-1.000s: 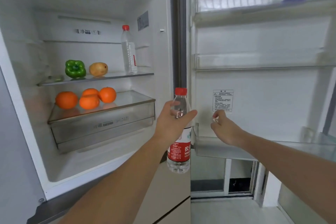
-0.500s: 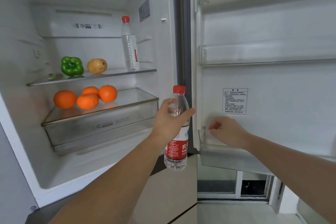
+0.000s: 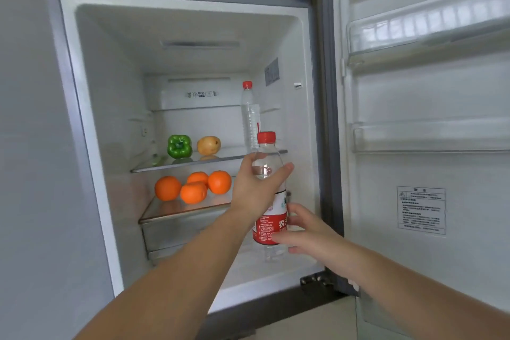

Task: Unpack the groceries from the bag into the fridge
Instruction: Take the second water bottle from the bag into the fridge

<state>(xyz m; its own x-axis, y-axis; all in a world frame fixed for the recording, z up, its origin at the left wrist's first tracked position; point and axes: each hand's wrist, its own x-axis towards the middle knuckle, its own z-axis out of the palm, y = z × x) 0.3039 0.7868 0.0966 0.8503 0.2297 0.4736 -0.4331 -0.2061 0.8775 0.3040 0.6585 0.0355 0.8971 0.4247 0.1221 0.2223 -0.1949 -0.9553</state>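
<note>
A clear water bottle (image 3: 271, 219) with a red cap and red label is upright in front of the open fridge compartment (image 3: 193, 63). My left hand (image 3: 256, 188) grips its upper body just under the neck. My right hand (image 3: 311, 232) wraps its thumb and fingers around the lower, labelled part. A second, taller water bottle (image 3: 250, 119) stands at the right end of the glass shelf (image 3: 165, 165), behind the held one.
A green pepper (image 3: 179, 145) and a yellowish round fruit (image 3: 209, 145) sit on the glass shelf. Several oranges (image 3: 193, 190) lie on the drawer cover (image 3: 176, 211) below. The open door (image 3: 414, 174) at right carries bare shelves (image 3: 430, 138).
My right hand left the door's lower shelf and moved left onto the bottle's label. The left hand carried the bottle left, towards the fridge interior. The view tilted upward.
</note>
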